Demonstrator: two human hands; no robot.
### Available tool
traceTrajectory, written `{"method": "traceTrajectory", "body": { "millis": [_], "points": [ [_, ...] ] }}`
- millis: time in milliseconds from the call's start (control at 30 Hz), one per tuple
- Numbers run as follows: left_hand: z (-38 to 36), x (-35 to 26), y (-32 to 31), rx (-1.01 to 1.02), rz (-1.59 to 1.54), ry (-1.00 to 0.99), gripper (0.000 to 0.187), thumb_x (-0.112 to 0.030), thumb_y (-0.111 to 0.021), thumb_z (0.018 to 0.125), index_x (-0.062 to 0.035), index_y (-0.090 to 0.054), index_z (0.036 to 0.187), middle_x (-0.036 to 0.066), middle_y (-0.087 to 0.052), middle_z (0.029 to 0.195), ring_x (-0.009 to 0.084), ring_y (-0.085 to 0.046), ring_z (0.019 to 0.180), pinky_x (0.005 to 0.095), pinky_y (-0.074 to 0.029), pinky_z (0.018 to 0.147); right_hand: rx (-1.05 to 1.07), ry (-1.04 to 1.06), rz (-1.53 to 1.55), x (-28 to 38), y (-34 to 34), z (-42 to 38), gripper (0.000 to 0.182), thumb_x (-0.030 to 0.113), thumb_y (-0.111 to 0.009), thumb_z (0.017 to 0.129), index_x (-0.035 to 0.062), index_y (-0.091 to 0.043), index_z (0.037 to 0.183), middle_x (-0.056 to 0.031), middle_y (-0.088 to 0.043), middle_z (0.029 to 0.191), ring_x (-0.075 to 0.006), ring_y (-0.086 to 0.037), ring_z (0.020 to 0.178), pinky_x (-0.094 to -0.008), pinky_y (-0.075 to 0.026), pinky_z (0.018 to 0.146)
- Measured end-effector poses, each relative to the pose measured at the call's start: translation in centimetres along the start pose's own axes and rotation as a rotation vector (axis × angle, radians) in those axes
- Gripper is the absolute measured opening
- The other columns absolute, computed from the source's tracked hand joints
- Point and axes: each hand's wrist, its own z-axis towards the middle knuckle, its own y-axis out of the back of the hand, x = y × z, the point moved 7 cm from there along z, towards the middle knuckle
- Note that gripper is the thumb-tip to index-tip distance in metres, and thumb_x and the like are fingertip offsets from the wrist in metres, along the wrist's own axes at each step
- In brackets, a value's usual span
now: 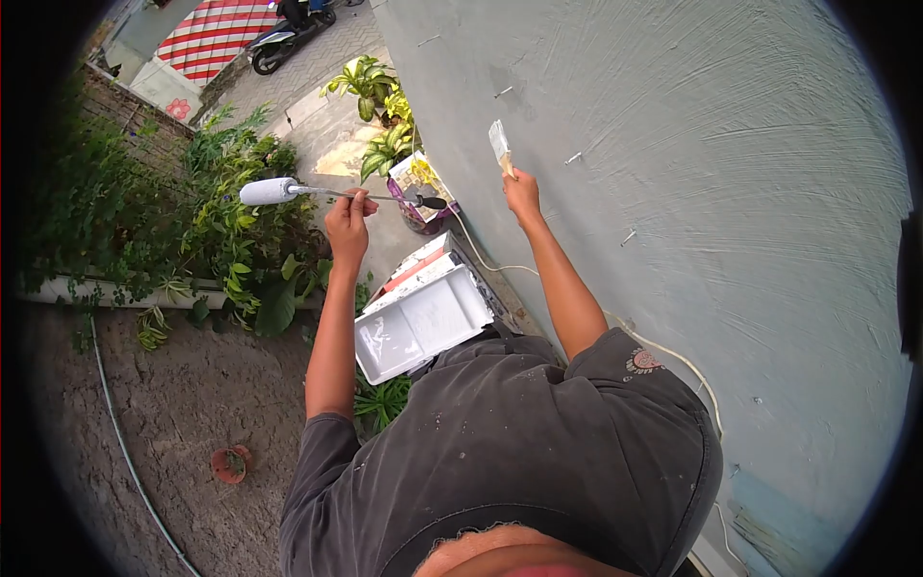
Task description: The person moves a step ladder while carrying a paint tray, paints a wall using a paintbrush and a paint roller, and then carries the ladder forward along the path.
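Note:
My left hand pinches the thin metal rod of a paint roller. Its white, paint-covered sleeve points left, and its dark handle end reaches right toward the wall. In my right hand is a paintbrush, held upright by the handle. White paint coats its bristles, which are close to the grey wall. Below both hands, a white paint tray with wet white paint in it rests at a tilt in front of my body.
Several nails stick out of the wall. A pale cable runs along it. Potted plants stand at the wall's far end, and green bushes grow on the left. A motorbike is beyond. On the soil lie a small pot and a hose.

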Motion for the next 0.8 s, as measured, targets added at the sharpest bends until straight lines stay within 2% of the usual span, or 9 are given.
{"method": "traceTrajectory", "body": {
  "millis": [200,267,300,400,467,500,567,700,800],
  "points": [
    [-0.1,0.1,-0.6,0.021,0.006,0.002,0.020,-0.012,-0.054,0.099,0.0046,-0.065,0.097,0.009,-0.069,0.073,0.0133,-0.067,0.067,0.0269,-0.055,0.065,-0.106,0.312,-0.110,6.3,1.1,0.1,0.022,0.020,-0.058,0.093,0.0010,-0.068,0.099,-0.0026,-0.054,0.061,-0.0119,-0.051,0.057,-0.0325,-0.040,0.055],
    [0.1,-0.1,-0.8,0.023,0.015,-0.006,0.020,-0.012,-0.054,0.099,0.0047,-0.065,0.097,0.009,-0.069,0.073,0.0131,-0.067,0.067,0.0269,-0.055,0.065,-0.127,0.314,0.000,7.8,1.9,-0.2,0.021,0.019,-0.057,0.091,-0.0014,-0.062,0.094,-0.0147,-0.057,0.065,-0.0249,-0.054,0.058,-0.0385,-0.042,0.060],
    [0.1,-0.2,-0.8,0.021,0.014,-0.005,0.020,-0.012,-0.054,0.099,0.0048,-0.065,0.098,0.009,-0.069,0.074,0.0130,-0.066,0.067,0.0268,-0.055,0.065,-0.129,0.315,0.003,7.4,1.9,0.0,0.021,0.019,-0.057,0.091,-0.0014,-0.062,0.094,-0.0147,-0.057,0.065,-0.0249,-0.054,0.058,-0.0385,-0.042,0.060],
    [0.2,-0.4,-1.0,0.015,0.004,-0.008,0.021,-0.012,-0.054,0.099,0.0048,-0.065,0.098,0.009,-0.069,0.073,0.0128,-0.066,0.067,0.0267,-0.055,0.065,-0.158,0.252,0.129,5.6,2.2,0.4,0.021,0.019,-0.057,0.092,-0.0013,-0.062,0.091,-0.0100,-0.055,0.063,-0.0198,-0.052,0.057,-0.0370,-0.041,0.058],
    [0.1,-0.4,-0.8,0.014,-0.001,-0.006,0.021,-0.013,-0.054,0.099,0.0048,-0.065,0.099,0.009,-0.069,0.073,0.0127,-0.066,0.067,0.0267,-0.055,0.065,-0.128,0.232,0.184,4.9,1.7,-0.3,0.022,0.016,-0.055,0.096,0.0007,-0.066,0.106,0.0030,-0.047,0.064,-0.0056,-0.041,0.056,-0.0263,-0.035,0.052],
    [0.1,-0.3,-0.8,0.019,-0.008,0.003,0.022,-0.014,-0.054,0.100,0.0051,-0.065,0.098,0.009,-0.069,0.075,0.0134,-0.066,0.068,0.0270,-0.055,0.066,-0.126,0.231,0.186,4.7,1.6,-1.0,0.022,0.016,-0.055,0.096,0.0007,-0.066,0.106,0.0030,-0.047,0.064,-0.0056,-0.041,0.056,-0.0263,-0.035,0.052],
    [0.2,-0.3,-0.7,0.023,-0.015,0.006,0.024,-0.016,-0.053,0.100,0.0054,-0.064,0.098,0.010,-0.068,0.076,0.0142,-0.067,0.069,0.0273,-0.055,0.066,-0.142,0.174,0.135,4.4,1.7,-2.0,0.019,0.017,-0.054,0.094,-0.0020,-0.060,0.094,-0.0056,-0.051,0.062,-0.0154,-0.050,0.058,-0.0354,-0.041,0.057],
    [0.1,-0.3,-0.5,0.016,0.002,-0.006,0.024,-0.016,-0.053,0.100,0.0054,-0.063,0.099,0.010,-0.068,0.075,0.0142,-0.067,0.069,0.0273,-0.055,0.066,-0.155,0.286,0.184,7.2,2.7,-3.2,0.019,0.016,-0.055,0.094,-0.0021,-0.061,0.098,-0.0100,-0.055,0.065,-0.0197,-0.053,0.060,-0.0368,-0.043,0.060],
    [0.0,-0.3,-0.9,0.030,-0.006,-0.010,0.023,-0.015,-0.053,0.101,0.0053,-0.063,0.099,0.010,-0.068,0.075,0.0142,-0.067,0.069,0.0274,-0.055,0.066,-0.252,0.494,0.094,10.7,3.5,-2.7,0.019,0.016,-0.057,0.093,-0.0017,-0.061,0.101,-0.0182,-0.060,0.072,-0.0305,-0.059,0.065,-0.0403,-0.045,0.065]
  ]
}}
